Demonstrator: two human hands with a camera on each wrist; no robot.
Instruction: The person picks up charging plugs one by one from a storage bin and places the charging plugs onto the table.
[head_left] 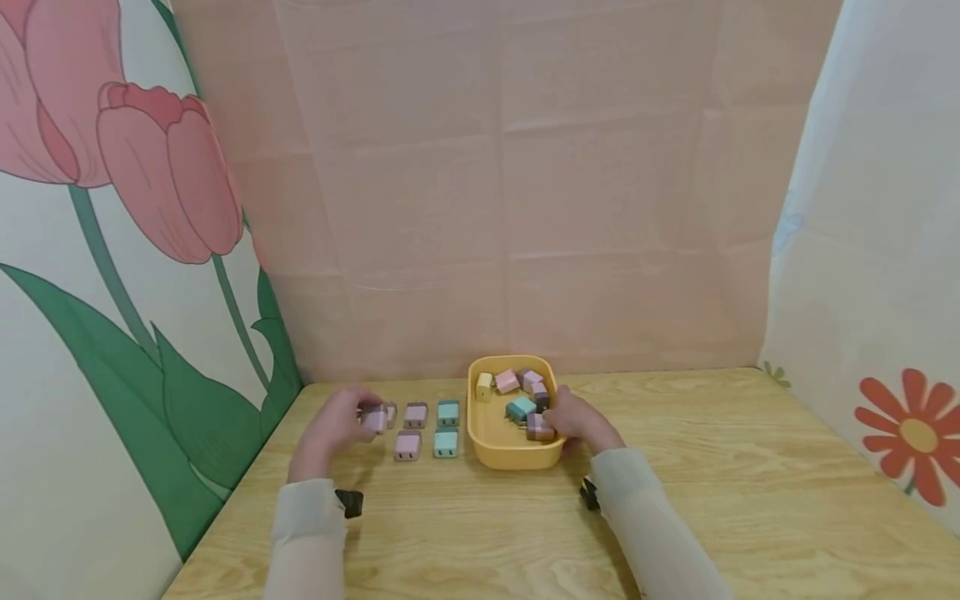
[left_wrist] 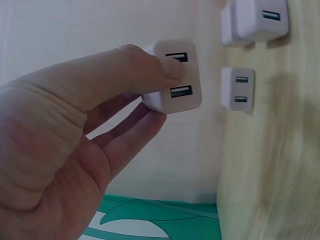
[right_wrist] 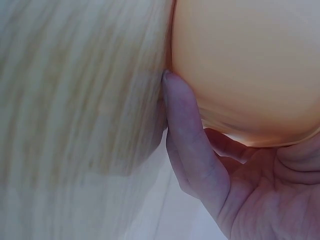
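Observation:
My left hand (head_left: 337, 421) pinches a lilac USB charger (left_wrist: 177, 77) between thumb and fingers, above the table's left part. Its two ports face the left wrist camera, and the thumb lies partly over one of them. Just beyond it, another lilac charger (head_left: 392, 410) is partly hidden. Beside these stand two more lilac chargers (head_left: 407, 446) and two teal chargers (head_left: 446, 443), in two short rows. My right hand (head_left: 581, 418) grips the right side of a yellow tub (head_left: 517, 457), fingers over the rim. Close to those fingertips, inside the tub, lies a purple charger (head_left: 538, 427).
Inside the tub lie a yellow charger (head_left: 484, 386), a pink charger (head_left: 507, 381), a teal charger (head_left: 521, 407) and more purple ones. A pink cloth (head_left: 525, 208) hangs behind the wooden table (head_left: 465, 533). Patterned sheets stand at both sides.

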